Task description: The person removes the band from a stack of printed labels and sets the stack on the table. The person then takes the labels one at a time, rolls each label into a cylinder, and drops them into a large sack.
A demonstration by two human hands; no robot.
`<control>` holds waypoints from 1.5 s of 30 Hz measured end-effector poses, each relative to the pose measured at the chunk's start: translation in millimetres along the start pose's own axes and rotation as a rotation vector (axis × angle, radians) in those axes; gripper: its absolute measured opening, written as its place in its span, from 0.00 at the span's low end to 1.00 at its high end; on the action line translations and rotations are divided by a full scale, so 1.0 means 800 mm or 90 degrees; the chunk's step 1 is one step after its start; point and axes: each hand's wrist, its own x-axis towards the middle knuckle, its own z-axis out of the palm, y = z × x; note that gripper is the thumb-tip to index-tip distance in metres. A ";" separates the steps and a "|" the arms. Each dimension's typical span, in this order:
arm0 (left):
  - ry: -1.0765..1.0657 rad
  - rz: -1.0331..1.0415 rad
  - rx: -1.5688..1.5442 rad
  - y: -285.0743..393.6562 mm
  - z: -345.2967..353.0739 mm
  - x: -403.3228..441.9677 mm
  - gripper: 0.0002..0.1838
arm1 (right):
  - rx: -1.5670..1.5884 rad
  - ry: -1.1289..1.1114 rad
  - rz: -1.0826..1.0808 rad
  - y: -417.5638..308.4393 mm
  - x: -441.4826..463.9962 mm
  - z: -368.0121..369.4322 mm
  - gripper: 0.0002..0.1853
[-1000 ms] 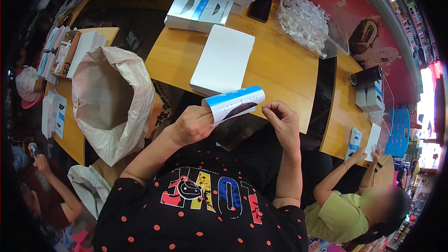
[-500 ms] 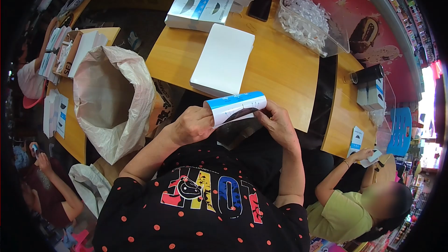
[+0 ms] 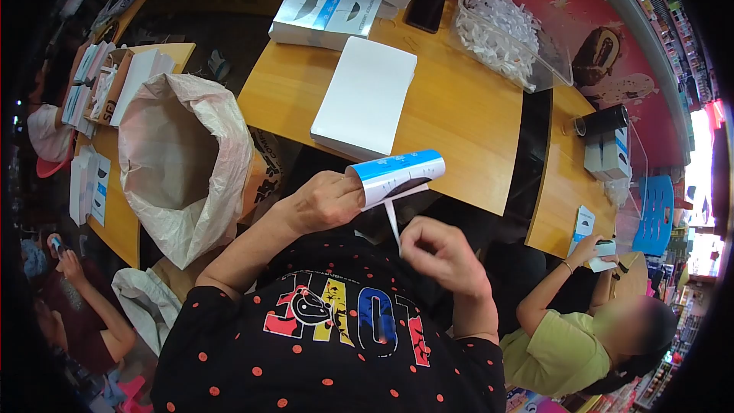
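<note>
My left hand (image 3: 329, 203) is closed on the left end of a curled sheet (image 3: 399, 170), white with a blue band and a dark umbrella picture. A narrow white paper strip (image 3: 392, 222) runs down from the sheet's lower edge to my right hand (image 3: 446, 254), whose fingers pinch its lower end. Whether the strip is still joined to the sheet I cannot tell. Just beyond the sheet, a thick stack of blank white paper (image 3: 363, 95) lies on the wooden table (image 3: 459, 122).
Printed stacks (image 3: 325, 19) and a dark phone (image 3: 425, 11) lie at the table's back. A clear bin (image 3: 562, 69) holds white paper strips (image 3: 497, 30). An open woven sack (image 3: 172, 222) stands at left. A co-worker (image 3: 550, 359) handles paper at right; another person (image 3: 84, 302) is at left.
My right hand has let go of the sheet's right end and moved down toward me, drawing the white strip out. The sheet in my left hand has shifted slightly right.
</note>
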 end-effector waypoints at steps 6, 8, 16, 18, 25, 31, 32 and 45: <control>-0.013 -0.042 -0.039 0.007 0.012 0.002 0.13 | 0.064 -0.228 -0.058 -0.049 -0.015 -0.003 0.03; 0.006 -0.083 -0.077 0.008 0.012 0.006 0.14 | 0.070 -0.245 -0.087 -0.066 -0.019 -0.009 0.05; 0.037 -0.399 -0.448 0.038 -0.007 0.017 0.09 | 0.051 0.302 -0.252 -0.095 0.076 -0.160 0.07; 0.060 -0.450 -0.643 0.041 -0.004 0.010 0.09 | 0.037 0.398 -0.238 -0.103 0.127 -0.229 0.06; 0.145 -0.544 -0.800 0.042 -0.022 0.004 0.11 | -0.668 0.614 -0.151 0.014 0.246 -0.405 0.09; 0.254 -0.649 -0.790 0.027 -0.028 0.009 0.13 | -0.466 0.715 -0.216 -0.036 0.205 -0.297 0.11; 0.274 -0.663 -0.792 0.025 -0.029 0.014 0.13 | -0.411 0.651 -0.237 -0.047 0.188 -0.261 0.09; 0.283 -0.648 -0.792 0.022 -0.009 0.037 0.12 | -0.053 0.439 -0.264 0.025 0.070 -0.027 0.07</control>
